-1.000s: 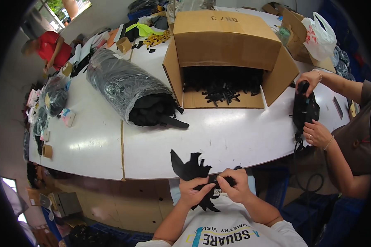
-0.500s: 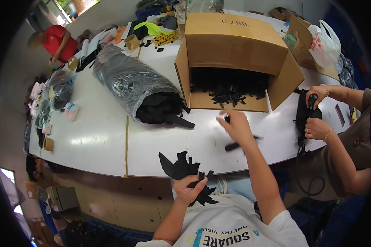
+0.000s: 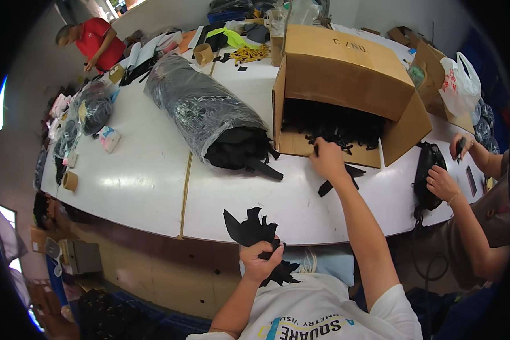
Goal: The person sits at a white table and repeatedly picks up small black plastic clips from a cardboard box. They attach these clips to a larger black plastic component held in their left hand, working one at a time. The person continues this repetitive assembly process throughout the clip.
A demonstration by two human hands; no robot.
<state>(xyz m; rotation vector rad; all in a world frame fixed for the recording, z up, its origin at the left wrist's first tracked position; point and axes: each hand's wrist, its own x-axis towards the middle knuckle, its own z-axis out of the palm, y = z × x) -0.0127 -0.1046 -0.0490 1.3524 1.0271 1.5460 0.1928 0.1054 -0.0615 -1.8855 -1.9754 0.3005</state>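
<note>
Reaching with the right hand (image 3: 327, 160) into the open cardboard box (image 3: 345, 85) for black pieces (image 3: 337, 131), grip unclear, while the left hand (image 3: 260, 259) clamps a black bundle (image 3: 249, 229) at the near bench (image 3: 141, 175) edge

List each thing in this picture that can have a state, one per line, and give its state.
Cardboard box: on its side, flaps open, black pieces inside.
Plastic-wrapped roll: lying flat, near end open, black fabric showing.
Black fabric pieces: bunched in the left hand, closed grip.
Right hand: at the box mouth, touching a black piece.
Black strip: loose on the table.
White plastic bag: upright, handles up.
</note>
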